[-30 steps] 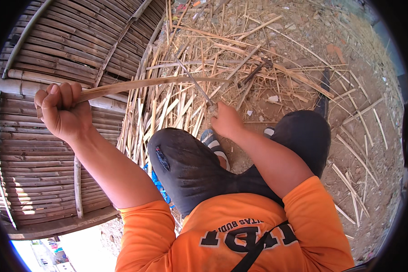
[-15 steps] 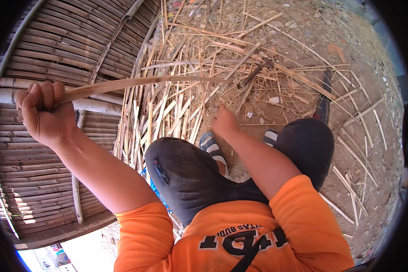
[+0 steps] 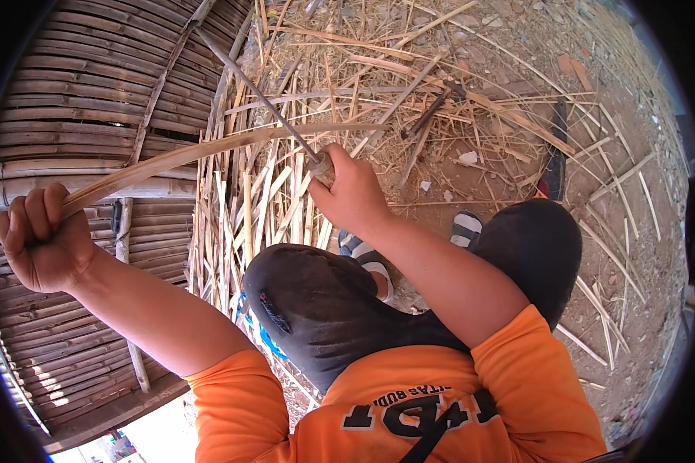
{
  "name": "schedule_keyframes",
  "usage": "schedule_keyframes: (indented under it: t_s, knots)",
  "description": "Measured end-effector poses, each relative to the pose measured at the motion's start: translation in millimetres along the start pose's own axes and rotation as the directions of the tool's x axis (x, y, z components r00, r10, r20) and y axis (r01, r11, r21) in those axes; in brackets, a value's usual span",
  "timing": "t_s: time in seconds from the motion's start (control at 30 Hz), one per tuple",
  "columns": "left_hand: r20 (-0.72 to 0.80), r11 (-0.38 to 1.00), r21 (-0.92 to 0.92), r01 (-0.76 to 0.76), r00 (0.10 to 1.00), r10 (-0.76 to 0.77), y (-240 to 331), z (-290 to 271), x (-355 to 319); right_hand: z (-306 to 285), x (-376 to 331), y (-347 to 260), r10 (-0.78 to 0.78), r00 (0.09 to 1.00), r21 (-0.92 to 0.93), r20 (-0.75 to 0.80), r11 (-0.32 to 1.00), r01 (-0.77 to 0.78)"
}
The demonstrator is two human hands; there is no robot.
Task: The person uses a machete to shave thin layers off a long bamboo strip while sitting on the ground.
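Observation:
My left hand (image 3: 46, 238), raised at the far left in front of the bamboo wall, is closed round the end of a long bamboo strip (image 3: 166, 160). The strip arcs to the right across the view, its far end over the litter on the ground. In my right hand (image 3: 349, 189), above my left knee, is what looks like a long thin knife (image 3: 269, 106); its grey blade, seen nearly edge-on, points up and left. The blade crosses the strip in the picture; I cannot tell whether they touch.
Split bamboo strips (image 3: 274, 197) lie heaped left of my feet. Shavings cover the ground ahead, with a dark stick-like tool (image 3: 432, 109) among them. Past my right knee lies a dark flat blade (image 3: 554, 147). A bamboo-slat wall (image 3: 62, 116) stands close on the left.
My right hand has moved left and up, and the knife now shows plainly, swung toward the wall. My left hand has shifted left and down with the strip.

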State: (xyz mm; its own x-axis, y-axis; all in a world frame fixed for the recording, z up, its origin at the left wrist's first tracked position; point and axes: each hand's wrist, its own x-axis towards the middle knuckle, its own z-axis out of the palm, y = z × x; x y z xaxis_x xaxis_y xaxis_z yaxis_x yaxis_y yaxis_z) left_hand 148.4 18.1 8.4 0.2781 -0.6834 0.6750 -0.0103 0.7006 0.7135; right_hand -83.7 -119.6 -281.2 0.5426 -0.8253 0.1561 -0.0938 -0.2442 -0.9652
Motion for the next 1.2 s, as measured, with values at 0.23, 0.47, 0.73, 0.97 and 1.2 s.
schedule_keyframes:
  t_s: [0.23,0.47,0.73,0.97,1.2]
  knots:
    - [0.077,0.997,-0.072,0.017,0.997,-0.012,-3,-4,0,1,2,44,0.204,0.973,-0.187,0.112,0.966,-0.181]
    - [0.046,0.997,-0.075,0.004,0.999,0.000,0,-20,-13,-10,4,43,0.177,0.973,-0.285,0.145,0.950,-0.131]
    - [0.130,0.997,-0.077,0.001,0.991,0.009,2,-4,-21,-2,0,-1,0.079,0.972,-0.315,0.222,0.949,-0.005]
    - [0.109,0.997,-0.080,-0.009,0.994,0.018,3,-12,-29,-19,2,89,0.291,0.950,-0.374,0.111,0.898,-0.231]
    - [0.073,0.999,-0.047,-0.019,0.997,0.023,5,-5,-30,0,-3,1,-0.031,0.971,-0.265,0.236,0.960,0.095]
